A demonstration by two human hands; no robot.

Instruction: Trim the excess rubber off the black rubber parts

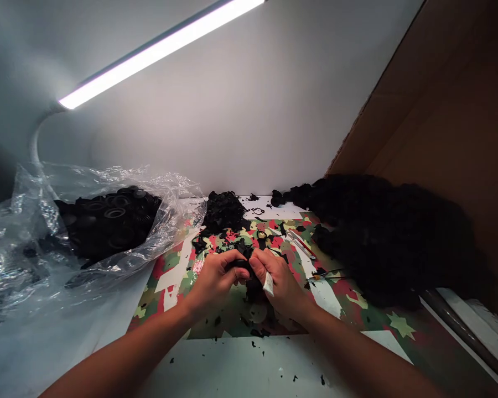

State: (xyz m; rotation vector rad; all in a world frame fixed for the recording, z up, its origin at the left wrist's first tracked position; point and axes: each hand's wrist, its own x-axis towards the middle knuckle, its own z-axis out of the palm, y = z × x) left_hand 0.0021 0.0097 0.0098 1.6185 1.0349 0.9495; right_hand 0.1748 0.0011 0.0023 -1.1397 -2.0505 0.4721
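Both hands are closed over the middle of a camouflage-patterned mat (249, 326). Between the thumb and fingers of my left hand (213, 279) is a small black rubber part (239, 264), mostly covered by the fingers. My right hand (283, 279) pinches the same part at its right side, with its fingertips close to the left ones. Something white, like a strip of cloth or tape (268, 284), shows at the right hand. Black scraps (240, 247) lie just beyond and beneath the hands. The part's exact shape cannot be made out.
At left, a clear plastic bag (178, 207) holds round black parts (116, 213). A heap of black scraps (224, 210) sits behind the hands. Right of them lie a red-and-silver cutter (302, 245) and a large dark pile (390, 237) against cardboard (440, 121). A lamp (161, 55) hangs above.
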